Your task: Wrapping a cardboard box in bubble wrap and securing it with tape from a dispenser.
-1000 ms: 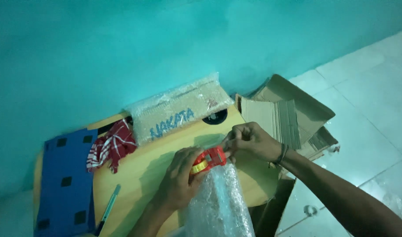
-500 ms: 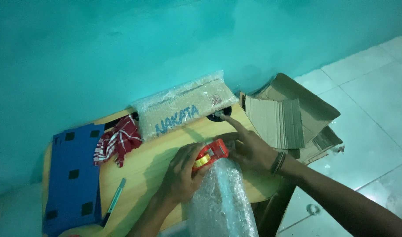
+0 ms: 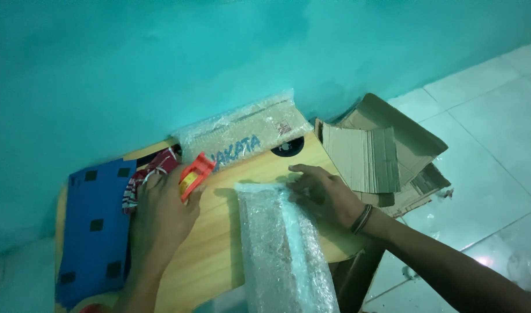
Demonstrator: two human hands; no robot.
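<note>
My left hand (image 3: 161, 211) grips a red and yellow tape dispenser (image 3: 194, 175) and holds it at the left of the wooden table (image 3: 219, 255), close to a red patterned cloth (image 3: 152, 171). A long parcel wrapped in bubble wrap (image 3: 283, 249) lies on the table in front of me. My right hand (image 3: 326, 194) rests flat on the parcel's far right corner, fingers spread over the wrap.
A second bubble-wrapped box (image 3: 242, 136) leans against the teal wall at the table's back. A blue sheet with black squares (image 3: 94, 226) covers the table's left end. Flattened cardboard pieces (image 3: 372, 153) lie stacked at the right, over a pale tiled floor (image 3: 485, 122).
My left hand has carried the tape dispenser from the parcel's end off to the left. My right hand has dropped onto the parcel's corner.
</note>
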